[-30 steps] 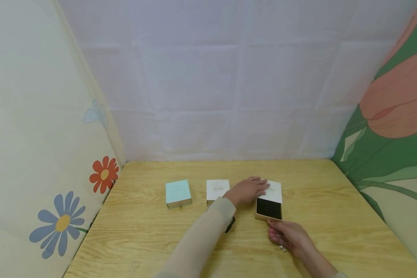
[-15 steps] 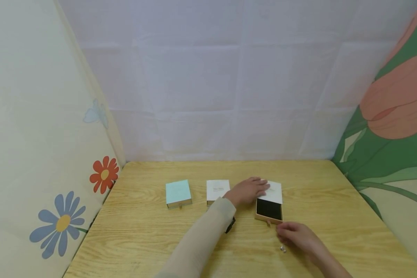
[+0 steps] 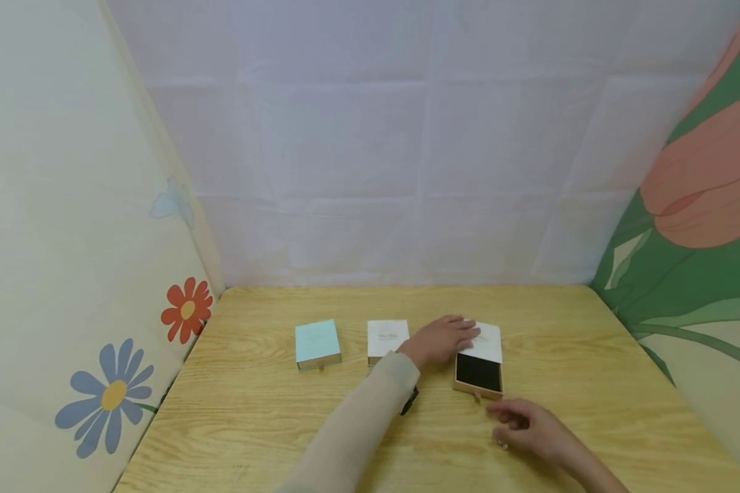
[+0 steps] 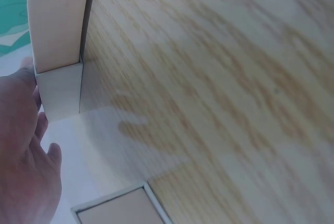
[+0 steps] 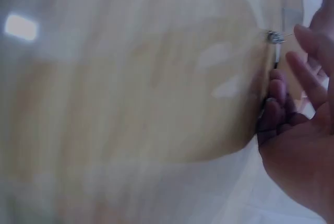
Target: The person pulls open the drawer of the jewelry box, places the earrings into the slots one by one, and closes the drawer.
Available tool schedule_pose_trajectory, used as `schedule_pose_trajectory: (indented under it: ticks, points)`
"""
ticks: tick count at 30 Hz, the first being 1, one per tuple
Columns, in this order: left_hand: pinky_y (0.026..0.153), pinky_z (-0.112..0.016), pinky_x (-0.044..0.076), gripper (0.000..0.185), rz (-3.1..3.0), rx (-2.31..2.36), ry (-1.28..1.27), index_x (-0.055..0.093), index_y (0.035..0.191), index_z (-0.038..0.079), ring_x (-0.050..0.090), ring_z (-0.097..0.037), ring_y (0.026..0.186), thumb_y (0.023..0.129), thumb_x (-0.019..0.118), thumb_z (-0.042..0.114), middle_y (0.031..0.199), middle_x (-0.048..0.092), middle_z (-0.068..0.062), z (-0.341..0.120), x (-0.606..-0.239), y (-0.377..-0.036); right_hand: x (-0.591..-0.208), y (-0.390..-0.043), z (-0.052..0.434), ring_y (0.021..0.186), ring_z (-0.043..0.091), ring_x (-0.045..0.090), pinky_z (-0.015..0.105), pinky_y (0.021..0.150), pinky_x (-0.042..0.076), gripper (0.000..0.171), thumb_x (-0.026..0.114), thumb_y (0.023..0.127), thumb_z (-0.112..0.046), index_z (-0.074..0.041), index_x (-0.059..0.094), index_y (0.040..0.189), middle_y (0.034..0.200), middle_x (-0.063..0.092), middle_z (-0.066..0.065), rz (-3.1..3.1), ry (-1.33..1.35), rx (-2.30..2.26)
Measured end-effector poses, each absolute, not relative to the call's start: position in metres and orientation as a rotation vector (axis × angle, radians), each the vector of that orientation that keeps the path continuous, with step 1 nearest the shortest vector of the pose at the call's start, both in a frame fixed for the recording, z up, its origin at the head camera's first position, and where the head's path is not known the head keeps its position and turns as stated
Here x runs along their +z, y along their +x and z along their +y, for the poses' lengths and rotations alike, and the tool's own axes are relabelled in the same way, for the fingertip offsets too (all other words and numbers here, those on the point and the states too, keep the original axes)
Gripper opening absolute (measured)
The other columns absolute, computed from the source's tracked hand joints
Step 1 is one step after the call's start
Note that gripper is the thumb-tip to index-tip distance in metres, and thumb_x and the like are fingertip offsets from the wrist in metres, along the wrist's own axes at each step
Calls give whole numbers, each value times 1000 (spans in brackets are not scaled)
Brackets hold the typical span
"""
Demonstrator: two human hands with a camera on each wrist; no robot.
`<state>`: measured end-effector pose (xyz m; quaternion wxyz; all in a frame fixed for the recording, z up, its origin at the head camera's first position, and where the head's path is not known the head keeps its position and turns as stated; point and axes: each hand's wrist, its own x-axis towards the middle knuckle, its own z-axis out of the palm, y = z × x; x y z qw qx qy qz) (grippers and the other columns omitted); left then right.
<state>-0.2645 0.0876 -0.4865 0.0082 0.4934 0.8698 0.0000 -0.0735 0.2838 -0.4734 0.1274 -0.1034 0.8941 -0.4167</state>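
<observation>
A white sliding box (image 3: 488,344) stands at the right of the row, its black-lined drawer (image 3: 478,373) pulled out toward me. My left hand (image 3: 439,339) rests on the box's top with fingers outstretched; in the left wrist view its thumb is apart from the box. A small silvery piece (image 5: 275,37) with a thin post, resembling an earring, lies on the table in front of the drawer. Over it hovers my right hand (image 3: 533,430), thumb and forefinger spread apart. In the head view that hand partly covers the piece.
To the left are a second white box (image 3: 387,335), partly behind my left forearm, and a mint-green box (image 3: 317,341), both with drawers in. The wooden table (image 3: 240,411) meets a white cloth at the back and flower-patterned cloths at the sides.
My right hand has let go of the drawer's pull tab and drawn back toward the silvery piece, its thumb and forefinger parting. The left hand and the boxes have stayed put.
</observation>
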Motion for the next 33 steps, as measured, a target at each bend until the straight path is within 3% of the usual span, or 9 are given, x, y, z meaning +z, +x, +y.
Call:
schedule_pose_trajectory:
  ticks: [7,26,33]
  points:
    - [126,-24,7,51,2733,-23,1568,26,162,25,20,-11,154,113,20,39,167,24,7,87,-489,-264,-477,-72,284,78,1,49,20,64,46,32,78,89,-22,-6,72,116,94,59,3,2625,-380,-1175]
    - [127,-25,10,52,2742,-53,1595,26,162,24,22,-11,154,113,21,40,167,25,6,87,-489,-265,-473,-76,281,73,2,51,21,60,44,19,78,88,-21,-8,74,102,87,61,1,2614,-288,-1137]
    - [126,-23,7,52,2737,-5,1602,26,162,25,22,-12,154,113,21,41,167,25,6,89,-496,-269,-471,-77,285,76,1,51,21,62,45,21,77,90,-22,-8,73,106,90,61,1,2587,-312,-1124]
